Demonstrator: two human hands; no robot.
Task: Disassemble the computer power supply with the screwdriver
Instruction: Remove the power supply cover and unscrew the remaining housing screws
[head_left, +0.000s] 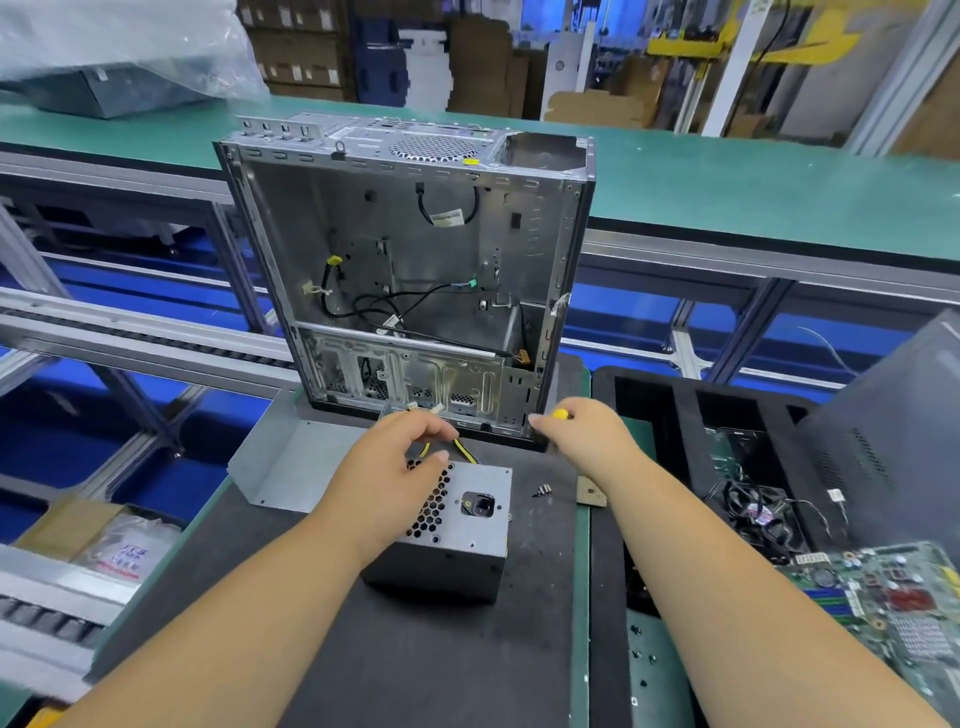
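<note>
The grey power supply (457, 525) stands on the black mat, its vented face with the power socket turned up. My left hand (392, 467) lies over its far left corner and pinches the yellow-and-black cables (464, 448) that come out of it. My right hand (582, 431) is just right of that, curled round a screwdriver whose yellow handle end (560, 414) shows above the fingers; its shaft is hidden. Both hands are at the foot of the open, gutted computer case (410, 270).
A bent grey metal cover (291, 460) lies left of the power supply. Loose screws (543, 490) lie on the mat to its right. At right are a black tray (670, 415) holding a fan and cables, a motherboard (893, 597) and a dark side panel (893, 431).
</note>
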